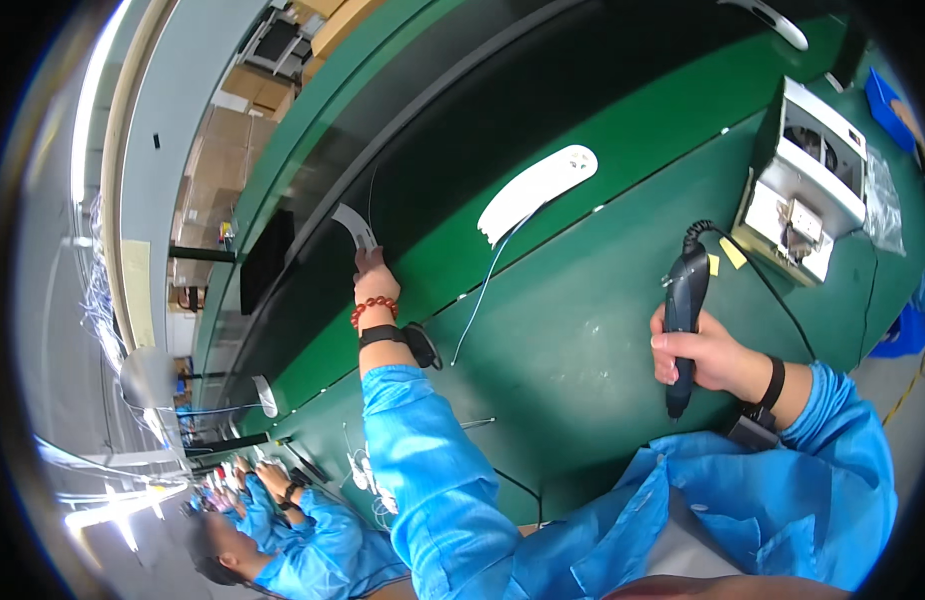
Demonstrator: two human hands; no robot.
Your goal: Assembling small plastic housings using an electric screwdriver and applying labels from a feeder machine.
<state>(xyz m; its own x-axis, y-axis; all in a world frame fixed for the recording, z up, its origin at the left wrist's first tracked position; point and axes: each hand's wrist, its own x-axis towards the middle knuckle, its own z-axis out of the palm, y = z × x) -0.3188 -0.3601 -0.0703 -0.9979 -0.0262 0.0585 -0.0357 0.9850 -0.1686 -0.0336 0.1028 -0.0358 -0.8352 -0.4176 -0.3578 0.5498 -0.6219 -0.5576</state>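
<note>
My left hand [373, 280] reaches across to the far side of the bench, its fingers closed on the near end of a curved white plastic piece [354, 222]. My right hand [708, 350] is wrapped around a dark electric screwdriver [687, 290], held upright with the bit end pointing toward me. A coiled black cord leaves the tool's far end. Between the two hands, farther off, lies a long white plastic housing [538, 192] with round holes at one end. A blue cable [475, 318] trails from it toward me.
A boxy white and metal device [808, 180] stands at the right, with a clear plastic bag [883, 205] beside it. Another white housing [773, 22] lies at the far right. White cabled parts [368, 475] sit by my left sleeve. Co-workers in blue [328, 535] are at the lower left.
</note>
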